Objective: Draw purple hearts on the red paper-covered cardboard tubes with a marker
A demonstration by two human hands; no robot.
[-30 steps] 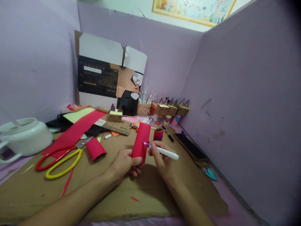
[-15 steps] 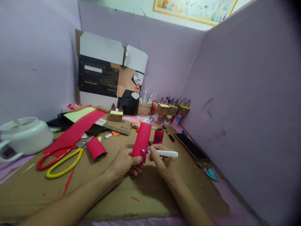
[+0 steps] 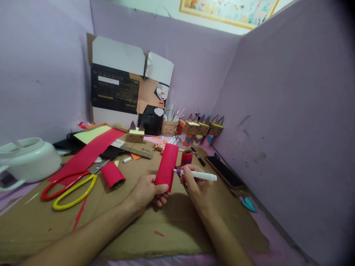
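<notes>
My left hand (image 3: pixel 151 192) grips the lower end of a red paper-covered tube (image 3: pixel 168 162), held tilted above the cardboard. A faint drawn outline shows on the tube's face. In my right hand (image 3: pixel 195 184) is a white marker (image 3: pixel 201 175) with a purple tip end, pointing left at the tube's right edge. Whether the tip touches the paper I cannot tell. Behind my right hand stands a short red tube (image 3: pixel 186 157) with a dark purple shape on it. Left of my left hand, another red tube (image 3: pixel 113 175) lies on its side.
Scissors (image 3: pixel 74 190) with red and yellow handles lie at left, near a white pot (image 3: pixel 29 159) and a red paper strip (image 3: pixel 91 155). A phone (image 3: pixel 224 171) rests at right. Several eared cardboard figures (image 3: pixel 203 128) and a basket of sticks (image 3: pixel 169 128) stand at the back.
My right hand has moved the marker slightly up and to the right, from the tube's lower face to its right edge. My left hand and the tube have hardly moved.
</notes>
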